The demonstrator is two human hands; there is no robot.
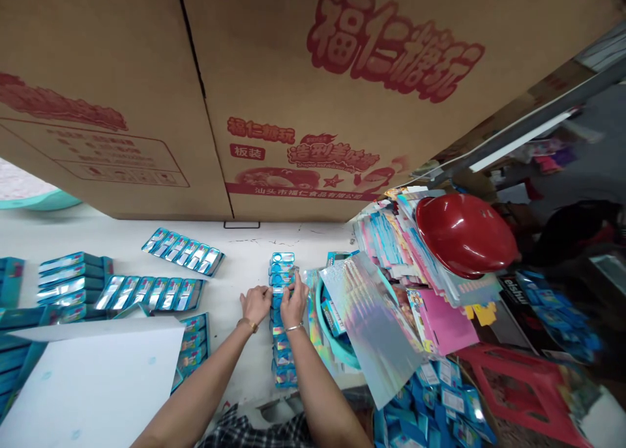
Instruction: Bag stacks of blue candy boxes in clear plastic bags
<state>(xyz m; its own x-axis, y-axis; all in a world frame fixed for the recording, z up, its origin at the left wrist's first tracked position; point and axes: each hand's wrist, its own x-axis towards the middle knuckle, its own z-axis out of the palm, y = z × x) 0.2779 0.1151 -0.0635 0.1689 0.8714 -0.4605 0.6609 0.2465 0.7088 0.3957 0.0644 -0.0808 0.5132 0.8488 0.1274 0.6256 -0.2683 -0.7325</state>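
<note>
A row of small blue packets (282,272) lies in a line on the white table (239,252), running from the far side toward me. My left hand (255,302) and my right hand (294,301) press in on the row from either side, fingers curled against the packets near its middle. Each wrist wears a bracelet. More blue packets of the row (284,363) continue between my forearms.
Fanned rows of blue packets (183,251) and stacked blue boxes (68,278) lie left. A white sheet (98,376) covers the near left. Large cardboard cartons (293,96) wall the far side. Right: a teal basin (337,343), a holographic sheet (372,324), a red bowl (464,233), piled cards.
</note>
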